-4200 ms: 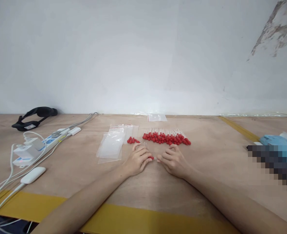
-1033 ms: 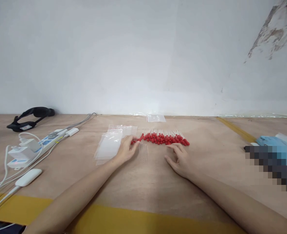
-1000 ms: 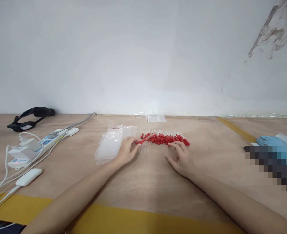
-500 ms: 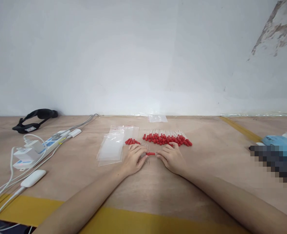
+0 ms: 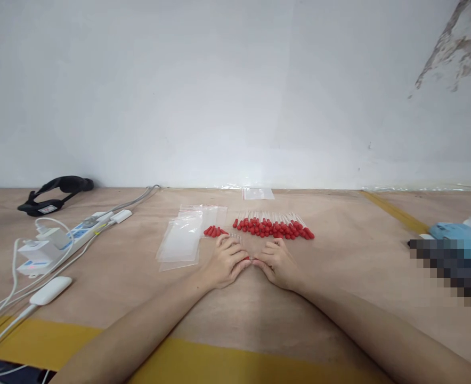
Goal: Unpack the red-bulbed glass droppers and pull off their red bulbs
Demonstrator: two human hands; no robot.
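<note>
Pinching together now, left hand [image 5: 227,261] and right hand [image 5: 277,262] fingers have closed on one red-capped dropper [image 5: 248,258], pulled to six o'clock of the row [image 5: 273,228].

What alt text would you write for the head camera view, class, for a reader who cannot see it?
Two bare hands, the left hand and right hand, meet fingertip to fingertip on a wooden table, pinching a small red-capped dropper. Behind them lie a row of red-capped droppers and a stack of clear bags; a power strip sits far left.
</note>
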